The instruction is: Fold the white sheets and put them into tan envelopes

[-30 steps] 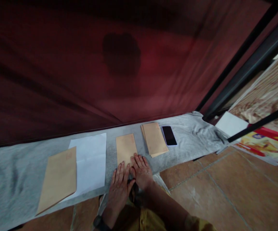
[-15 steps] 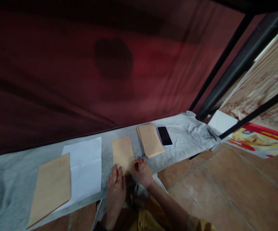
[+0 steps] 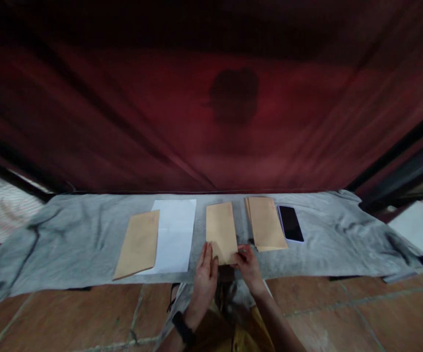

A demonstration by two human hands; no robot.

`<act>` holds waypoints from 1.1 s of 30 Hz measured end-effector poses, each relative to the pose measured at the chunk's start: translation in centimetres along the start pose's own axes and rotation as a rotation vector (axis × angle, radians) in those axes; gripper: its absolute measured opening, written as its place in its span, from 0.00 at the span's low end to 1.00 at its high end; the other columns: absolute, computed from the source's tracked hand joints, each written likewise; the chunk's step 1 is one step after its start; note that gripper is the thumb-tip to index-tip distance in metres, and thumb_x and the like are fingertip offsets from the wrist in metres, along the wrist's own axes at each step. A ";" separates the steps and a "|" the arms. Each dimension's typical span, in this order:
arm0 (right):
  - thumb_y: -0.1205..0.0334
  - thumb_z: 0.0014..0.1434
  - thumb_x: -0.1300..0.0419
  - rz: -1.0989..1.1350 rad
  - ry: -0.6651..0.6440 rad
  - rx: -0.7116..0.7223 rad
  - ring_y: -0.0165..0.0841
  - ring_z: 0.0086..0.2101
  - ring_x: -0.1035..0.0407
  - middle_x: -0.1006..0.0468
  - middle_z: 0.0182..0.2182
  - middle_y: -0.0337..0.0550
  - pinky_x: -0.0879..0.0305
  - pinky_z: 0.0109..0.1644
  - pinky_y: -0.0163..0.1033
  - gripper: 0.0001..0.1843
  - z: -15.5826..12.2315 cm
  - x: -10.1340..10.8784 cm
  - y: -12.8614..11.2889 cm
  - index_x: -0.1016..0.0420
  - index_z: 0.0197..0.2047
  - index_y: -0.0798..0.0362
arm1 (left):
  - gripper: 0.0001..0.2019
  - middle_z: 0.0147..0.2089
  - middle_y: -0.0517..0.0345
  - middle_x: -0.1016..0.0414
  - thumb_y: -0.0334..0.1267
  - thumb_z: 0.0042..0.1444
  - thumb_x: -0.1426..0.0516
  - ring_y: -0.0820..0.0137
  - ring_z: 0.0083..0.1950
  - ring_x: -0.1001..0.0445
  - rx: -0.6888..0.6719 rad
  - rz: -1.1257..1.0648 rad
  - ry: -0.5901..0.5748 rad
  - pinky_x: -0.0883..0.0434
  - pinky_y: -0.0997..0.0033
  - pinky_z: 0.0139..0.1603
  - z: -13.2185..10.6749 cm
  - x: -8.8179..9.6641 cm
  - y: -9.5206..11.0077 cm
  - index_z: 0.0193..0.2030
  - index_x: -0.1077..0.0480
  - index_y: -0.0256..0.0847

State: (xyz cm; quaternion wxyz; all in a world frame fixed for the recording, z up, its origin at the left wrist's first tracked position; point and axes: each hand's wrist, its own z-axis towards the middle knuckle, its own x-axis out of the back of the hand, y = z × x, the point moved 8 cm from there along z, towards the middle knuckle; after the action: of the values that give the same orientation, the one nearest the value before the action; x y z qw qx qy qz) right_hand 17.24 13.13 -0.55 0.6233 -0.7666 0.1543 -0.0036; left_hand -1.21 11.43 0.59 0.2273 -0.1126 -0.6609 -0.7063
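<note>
A brown envelope (image 3: 220, 230) lies on a grey cloth (image 3: 68, 234) right in front of me. My left hand (image 3: 204, 279) rests flat with fingers stretched out, touching the envelope's near left corner. My right hand (image 3: 247, 264) has its fingers curled and pinches the envelope's near right corner. A stack of brown envelopes (image 3: 265, 223) lies just to the right. A white sheet (image 3: 173, 233) and another brown envelope (image 3: 138, 243) overlapping it lie to the left.
A black phone (image 3: 291, 223) lies beside the stack. A dark red curtain (image 3: 182, 117) hangs behind the cloth. White paper (image 3: 416, 226) sits at the far right. Brown floor tiles (image 3: 361, 313) run along the near side.
The camera has swung left, bringing the cloth's left end into view. My right hand went from flat on the envelope to pinching its near right corner. My left hand slid toward the near left corner.
</note>
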 end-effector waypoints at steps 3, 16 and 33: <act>0.46 0.47 0.31 0.005 -0.027 0.032 0.39 0.33 0.24 0.21 0.32 0.39 0.23 0.33 0.43 0.23 -0.4 0.3 -1.2 0.33 0.41 0.47 | 0.28 0.71 0.46 0.34 0.45 0.62 0.46 0.58 0.72 0.36 0.170 -0.210 0.088 0.40 0.53 0.73 0.1 0.9 0.3 0.67 0.34 0.40; 0.51 0.53 0.37 -0.055 0.054 0.106 0.33 0.29 0.29 0.26 0.30 0.35 0.25 0.30 0.38 0.18 0.1 3.4 -4.7 0.30 0.46 0.47 | 0.35 0.33 0.57 0.20 0.52 0.40 0.32 0.72 0.25 0.31 0.452 -0.554 -0.143 0.36 0.73 0.23 2.1 -2.0 2.9 0.55 0.26 0.36; 0.60 0.54 0.41 -0.157 0.373 0.229 0.32 0.28 0.30 0.24 0.31 0.39 0.31 0.26 0.33 0.18 3.1 13.1 -7.5 0.25 0.49 0.52 | 0.22 0.29 0.59 0.24 0.48 0.40 0.34 0.73 0.26 0.34 0.316 -0.491 -0.404 0.38 0.73 0.26 6.1 -11.3 9.6 0.40 0.23 0.36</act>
State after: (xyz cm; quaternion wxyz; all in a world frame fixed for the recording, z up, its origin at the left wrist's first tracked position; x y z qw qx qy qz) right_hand 32.06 14.20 3.49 0.6648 -0.6866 0.2050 -0.2112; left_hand 12.26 19.13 4.53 -0.0696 -0.0512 -0.8010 -0.5924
